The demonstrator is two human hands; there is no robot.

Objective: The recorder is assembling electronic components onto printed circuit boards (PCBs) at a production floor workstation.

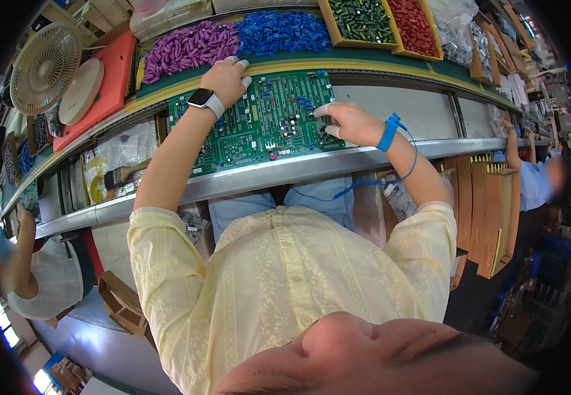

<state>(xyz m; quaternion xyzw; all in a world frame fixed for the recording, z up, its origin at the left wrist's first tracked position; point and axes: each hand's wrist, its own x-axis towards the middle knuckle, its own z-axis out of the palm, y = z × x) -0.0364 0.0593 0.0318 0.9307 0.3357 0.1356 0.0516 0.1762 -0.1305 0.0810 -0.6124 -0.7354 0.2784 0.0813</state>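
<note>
A large green circuit board (236, 141) lies in front of me on the rail line, set with many small parts. My left hand (225, 84), with a watch on the wrist and white fingertip covers, is over the board's far edge. Its fingers stretch toward the heap of purple parts (190, 49), with the thumb apart and nothing visible in them. At the board's right side, my right hand (354, 124) curls thumb and fingers close together. Something small and dark shows between its covered fingertips; its kind is unclear. A blue wrist strap (388, 133) with a cord circles that wrist.
Beyond the board are a heap of blue parts (284, 33), a box of green parts (362, 21) and a box of red parts (414, 26). A metal rail (272, 166) runs along the near side. A fan (46, 68) stands at left; people work on both sides.
</note>
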